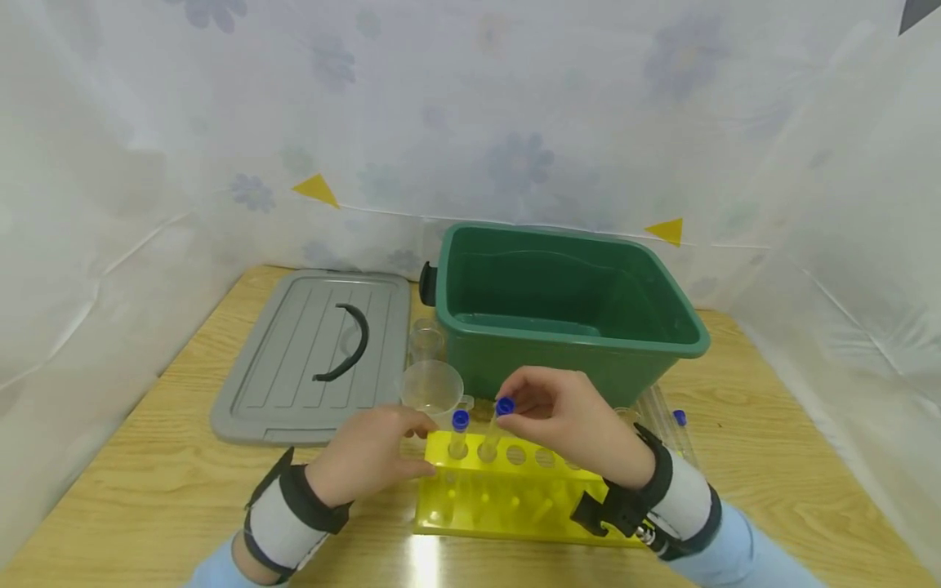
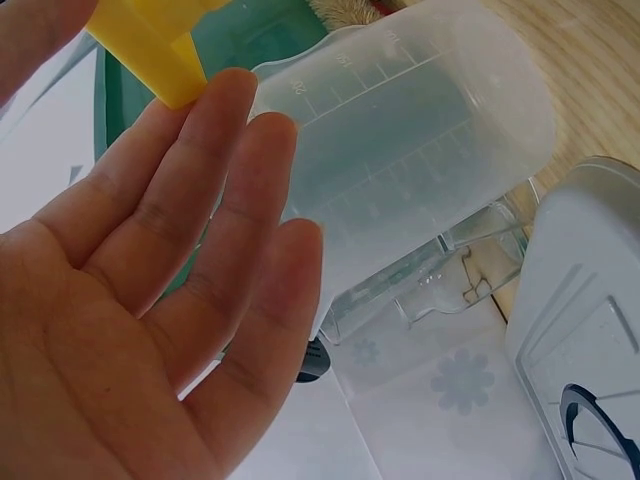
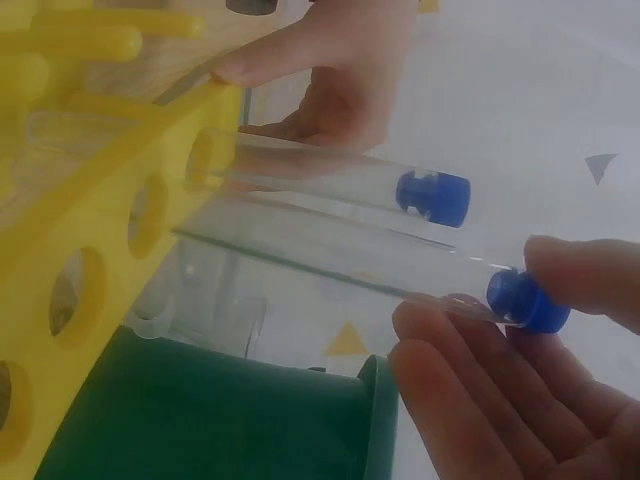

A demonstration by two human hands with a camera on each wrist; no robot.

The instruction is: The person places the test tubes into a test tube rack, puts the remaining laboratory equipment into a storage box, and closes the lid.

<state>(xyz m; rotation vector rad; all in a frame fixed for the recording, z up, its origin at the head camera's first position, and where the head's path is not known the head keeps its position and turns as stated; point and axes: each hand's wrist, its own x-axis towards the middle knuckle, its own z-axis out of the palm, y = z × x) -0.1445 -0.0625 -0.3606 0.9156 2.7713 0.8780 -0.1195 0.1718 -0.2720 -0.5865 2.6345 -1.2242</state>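
Observation:
A yellow test tube rack (image 1: 485,514) stands in front of the green bin. My left hand (image 1: 375,453) holds its left end between thumb and forefinger; the other fingers extend past it in the left wrist view. A test tube with a blue cap (image 1: 460,420) stands in the hole nearest that hand. With thumb and fingers, my right hand (image 1: 566,416) pinches a second test tube (image 3: 350,255) near its blue cap (image 3: 528,300). This tube leans slightly, its lower end at the second hole.
The green bin (image 1: 573,359) stands behind the rack. At its left are a translucent measuring beaker (image 2: 400,120) and clear glassware (image 1: 426,336). A grey lid (image 1: 309,351) with a black handle lies at left. Another blue-capped tube (image 1: 680,420) lies right of the bin.

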